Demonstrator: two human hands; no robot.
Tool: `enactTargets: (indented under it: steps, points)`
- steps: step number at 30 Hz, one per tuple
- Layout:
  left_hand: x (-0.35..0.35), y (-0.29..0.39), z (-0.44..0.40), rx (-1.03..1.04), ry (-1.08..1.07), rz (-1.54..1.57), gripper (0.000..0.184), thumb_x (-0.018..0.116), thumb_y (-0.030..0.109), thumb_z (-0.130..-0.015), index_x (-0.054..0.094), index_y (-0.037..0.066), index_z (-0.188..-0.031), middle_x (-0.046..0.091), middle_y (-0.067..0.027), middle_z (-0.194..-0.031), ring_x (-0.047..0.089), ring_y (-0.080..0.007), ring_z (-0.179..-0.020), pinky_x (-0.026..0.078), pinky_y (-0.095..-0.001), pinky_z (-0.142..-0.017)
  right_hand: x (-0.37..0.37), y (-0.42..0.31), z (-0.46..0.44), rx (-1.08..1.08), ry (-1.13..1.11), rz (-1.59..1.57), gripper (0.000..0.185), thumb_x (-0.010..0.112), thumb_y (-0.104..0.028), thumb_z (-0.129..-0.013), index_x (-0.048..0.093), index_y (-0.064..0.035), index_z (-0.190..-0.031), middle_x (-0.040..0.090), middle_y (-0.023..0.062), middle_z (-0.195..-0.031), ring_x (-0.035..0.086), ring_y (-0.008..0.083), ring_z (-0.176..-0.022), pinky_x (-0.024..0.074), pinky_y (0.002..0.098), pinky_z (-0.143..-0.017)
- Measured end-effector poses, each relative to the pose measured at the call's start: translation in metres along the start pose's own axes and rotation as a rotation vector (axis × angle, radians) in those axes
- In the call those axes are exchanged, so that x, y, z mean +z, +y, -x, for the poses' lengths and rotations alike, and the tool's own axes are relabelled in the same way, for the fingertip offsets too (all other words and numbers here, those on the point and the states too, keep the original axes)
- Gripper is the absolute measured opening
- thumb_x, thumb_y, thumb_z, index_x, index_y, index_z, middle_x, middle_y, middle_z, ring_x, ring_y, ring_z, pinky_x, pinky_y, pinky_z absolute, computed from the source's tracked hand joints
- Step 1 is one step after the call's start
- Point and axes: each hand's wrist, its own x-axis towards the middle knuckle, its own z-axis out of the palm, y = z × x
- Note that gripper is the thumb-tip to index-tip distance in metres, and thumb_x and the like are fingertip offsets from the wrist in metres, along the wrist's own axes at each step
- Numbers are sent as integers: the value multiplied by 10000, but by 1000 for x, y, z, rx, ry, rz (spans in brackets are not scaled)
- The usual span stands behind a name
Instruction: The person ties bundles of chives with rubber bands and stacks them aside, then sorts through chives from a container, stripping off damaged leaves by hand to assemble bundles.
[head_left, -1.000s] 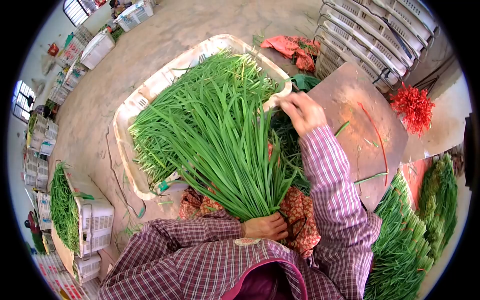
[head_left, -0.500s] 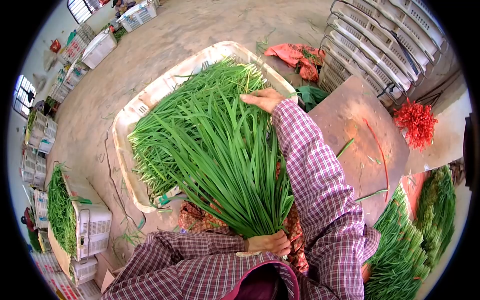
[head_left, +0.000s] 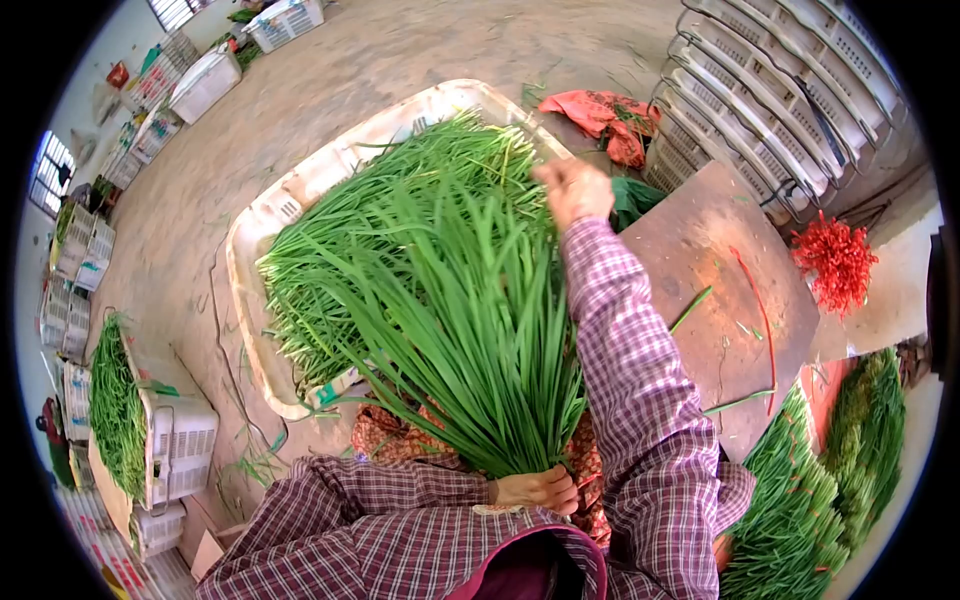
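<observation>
Near my lap, my left hand (head_left: 540,490) is wrapped round the lower end of a bunch of garlic chives (head_left: 480,350), whose long flat leaves fan up and away from me. Beyond the bunch is a white plastic crate (head_left: 268,215) holding a heap of garlic chives (head_left: 340,235), pale stem ends toward its edges. My right hand (head_left: 578,190) is raised over the crate's right side, just right of the leaf tips. Its fingers are curled together and slightly blurred; whatever may be between them is too small to make out.
To my right a brown board (head_left: 710,290) carries a red tie and stray leaves. Red ties (head_left: 835,262) hang beside it, above tied green bundles (head_left: 785,510). Stacked white crates (head_left: 770,100) rise at upper right. A filled crate (head_left: 180,450) stands at left.
My right hand has moved right and slightly up, off the leaf tips, its fingers going from stretched out to curled. My left hand keeps its hold on the garlic chives.
</observation>
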Motion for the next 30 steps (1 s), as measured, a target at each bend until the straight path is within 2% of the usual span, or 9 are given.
enactTargets:
  steps: [4, 9, 12, 15, 19, 22, 25, 28, 30]
  points:
    - [-10, -8, -6, 12, -164, 124, 202, 533, 219, -894, 435, 111, -753, 433, -6, -714, 470, -159, -708, 441, -353, -833, -25, -10, -20, -90, 192, -21, 299, 655, -421, -818, 727, -148, -913, 684, 125, -819, 662, 268, -766, 515, 393, -730]
    - [-21, -23, -13, 41, -77, 92, 162, 574, 240, -818, 482, 109, -844, 474, -20, -748, 495, -174, -722, 448, -323, -801, -66, -3, 12, -142, -166, -162, 292, 659, -365, -817, 721, -106, -937, 666, 132, -709, 661, 256, -678, 516, 370, -693]
    - [-41, -42, -30, 105, -150, 183, 158, 609, 210, -765, 526, 140, -879, 508, -13, -743, 531, -149, -744, 461, -327, -801, -71, 20, 56, -129, -354, -546, 621, 738, -214, -788, 469, -174, -1346, 625, 112, -1061, 633, 229, -975, 535, 361, -824]
    - [-71, -76, -58, -43, 5, 329, 147, 626, 160, -752, 540, 129, -867, 524, -16, -744, 543, -167, -731, 481, -329, -785, -61, 44, 95, -167, -381, -774, 659, 641, -334, -874, 327, -164, -1428, 506, 197, -1274, 494, 281, -1190, 403, 411, -999]
    - [-167, -170, -122, -585, 156, 891, 184, 617, 109, -770, 525, 104, -929, 554, -42, -793, 569, -204, -793, 489, -357, -829, -68, 45, 125, -244, -509, -1206, 757, 528, -517, -903, 189, -168, -1483, 454, 223, -1349, 414, 312, -1271, 293, 433, -1085]
    - [-235, -240, -158, -731, 456, 1380, 216, 611, 71, -783, 515, 84, -976, 576, -61, -830, 588, -231, -840, 494, -379, -863, -124, 13, 147, -335, -382, -917, 809, 613, -452, -847, 197, -162, -1476, 448, 187, -1373, 375, 340, -1303, 296, 464, -1079]
    - [-284, -290, -171, -547, 649, 1742, 225, 623, 29, -806, 521, 70, -1003, 592, -76, -869, 580, -261, -921, 443, -410, -967, -118, 19, 175, -270, -243, -782, 678, 653, -395, -818, 391, -123, -1382, 581, 197, -1226, 556, 308, -1151, 420, 403, -981]
    - [-302, -336, -162, -516, 771, 1675, 170, 639, 89, -819, 547, 57, -957, 596, -77, -881, 573, -261, -941, 414, -444, -993, -111, 61, 200, -204, -204, -386, 417, 602, -350, -841, 590, -133, -1197, 659, 176, -1050, 624, 355, -966, 481, 437, -868]
    - [-301, -351, -161, -559, 851, 1493, 145, 628, 137, -837, 556, 45, -923, 597, -72, -878, 590, -254, -908, 416, -454, -989, -134, 75, 209, -41, -424, -22, 378, 578, -429, -848, 631, -208, -1150, 674, 143, -1020, 638, 323, -933, 512, 431, -812]
